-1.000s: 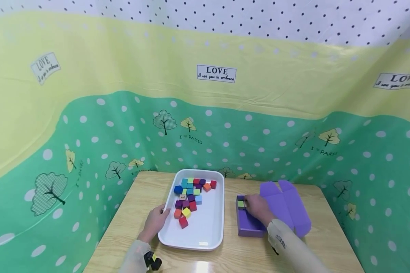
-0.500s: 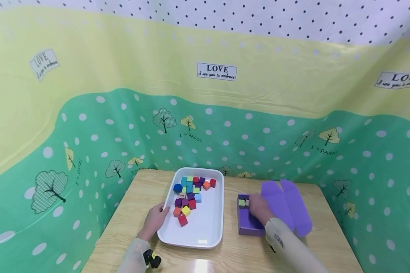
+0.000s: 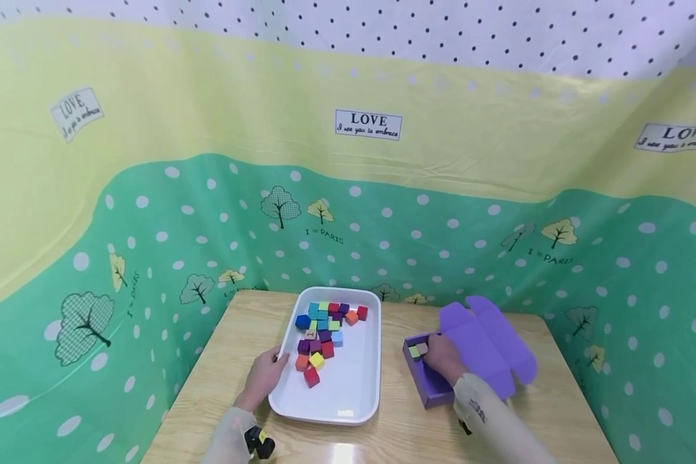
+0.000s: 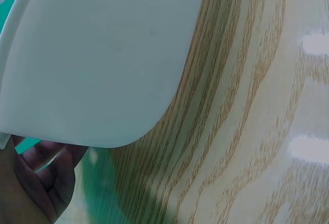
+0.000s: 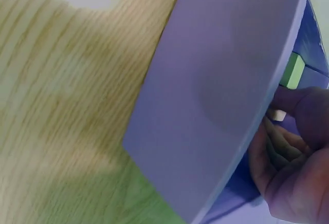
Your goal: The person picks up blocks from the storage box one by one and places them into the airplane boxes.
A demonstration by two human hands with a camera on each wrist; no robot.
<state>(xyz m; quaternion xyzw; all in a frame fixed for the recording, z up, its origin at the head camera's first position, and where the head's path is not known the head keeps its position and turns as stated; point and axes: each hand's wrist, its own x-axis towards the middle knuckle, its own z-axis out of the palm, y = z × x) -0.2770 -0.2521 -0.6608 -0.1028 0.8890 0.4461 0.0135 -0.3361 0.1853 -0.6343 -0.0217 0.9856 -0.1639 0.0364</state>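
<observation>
My left hand point(image 3: 262, 379) grips the left rim of a white tray point(image 3: 356, 380); in the left wrist view its curled fingers point(image 4: 64, 175) are at the tray's outer side. Several coloured cubes lie in the tray's left and far part, among them a yellow cube point(image 3: 316, 360) and a red cube point(image 3: 311, 377). My right hand point(image 3: 443, 356) reaches into a purple box point(image 3: 439, 399) with its lid folded back. A plain wooden cube point(image 5: 278, 115) sits between its thumb and curled fingers. Beside it, in the box's far left corner, is a light green cube point(image 3: 414, 352).
The purple lid point(image 3: 480, 345) lies spread to the box's right. Both containers stand on a wood-grain table point(image 3: 394, 425). A green and yellow printed curtain point(image 3: 348, 206) closes off the back and sides. A black wrist device point(image 3: 259, 443) is on the left sleeve.
The purple box has turned on the table, its near end swinging right and its lid shifting. The right hand moved slightly right and nearer. The left hand stayed at the tray.
</observation>
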